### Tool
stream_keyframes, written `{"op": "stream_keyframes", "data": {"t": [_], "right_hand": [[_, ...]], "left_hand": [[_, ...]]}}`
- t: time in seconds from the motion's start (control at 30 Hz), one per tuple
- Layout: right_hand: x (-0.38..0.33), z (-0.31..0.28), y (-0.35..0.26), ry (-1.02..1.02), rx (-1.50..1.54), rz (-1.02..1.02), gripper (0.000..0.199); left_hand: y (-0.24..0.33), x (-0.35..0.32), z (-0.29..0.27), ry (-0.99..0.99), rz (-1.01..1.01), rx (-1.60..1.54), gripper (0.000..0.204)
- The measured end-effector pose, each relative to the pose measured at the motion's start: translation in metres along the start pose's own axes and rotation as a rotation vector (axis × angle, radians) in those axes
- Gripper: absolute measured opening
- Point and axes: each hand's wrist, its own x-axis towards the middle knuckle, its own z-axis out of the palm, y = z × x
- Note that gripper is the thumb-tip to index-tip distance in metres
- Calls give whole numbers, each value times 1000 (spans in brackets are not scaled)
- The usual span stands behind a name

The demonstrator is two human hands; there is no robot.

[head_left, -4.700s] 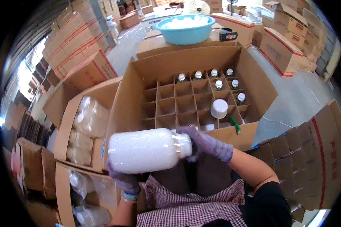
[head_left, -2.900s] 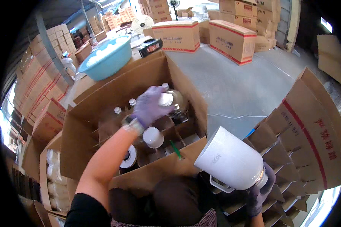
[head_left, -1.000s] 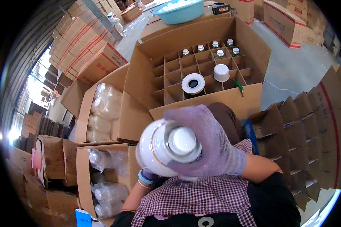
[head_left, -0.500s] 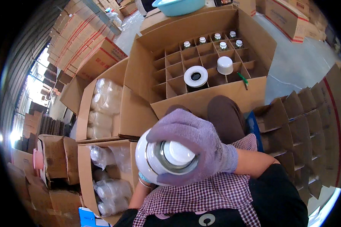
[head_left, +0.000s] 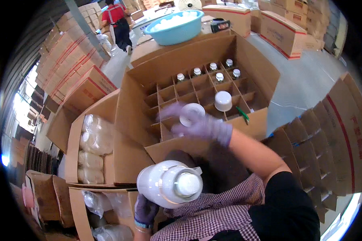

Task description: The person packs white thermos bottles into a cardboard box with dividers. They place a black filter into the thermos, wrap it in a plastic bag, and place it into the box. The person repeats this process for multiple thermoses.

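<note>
My left hand [head_left: 145,211], in a grey-purple glove, grips a white vacuum flask [head_left: 157,182] from below, tilted with its white-capped top toward the right. My right hand [head_left: 207,127], gloved alike and smeared by motion, reaches over the near side of a divided cardboard box [head_left: 205,142]. Its fingers spread about a round white ring-shaped piece [head_left: 192,114]; whether they grip it is unclear. Right of that stands a white cup-shaped lid [head_left: 223,101] on the dividers. Several small white-capped necks [head_left: 219,77] show in the far compartments. A green tool [head_left: 243,114] rests at the near right rim.
At left, two open cartons hold plastic-wrapped pale flask bodies [head_left: 96,136]. A blue basin [head_left: 177,30] of white pieces stands beyond the box. Cardboard dividers [head_left: 309,148] lie at right. A person in red [head_left: 114,18] is at the far left, near stacked cartons.
My right hand has left the flask and moved forward to the white ring-shaped piece in the box. The flask stays in my left hand, now more exposed. The view has tipped up.
</note>
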Motion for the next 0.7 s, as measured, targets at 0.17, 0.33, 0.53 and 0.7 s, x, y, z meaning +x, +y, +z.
{"op": "stream_keyframes", "data": {"t": [0.17, 0.33, 0.53, 0.7], "right_hand": [[-88, -63, 163, -252, -917, 887, 58], [-54, -47, 49, 113, -150, 365, 76], [-86, -7, -74, -108, -384, -386, 78], [-142, 32, -52, 304, 248, 381, 90]], "left_hand": [[35, 7, 18, 95, -41, -408, 68], [28, 22, 4, 192, 20, -780, 64], [56, 39, 13, 163, 77, -211, 66], [93, 33, 49, 56, 295, -134, 59]]}}
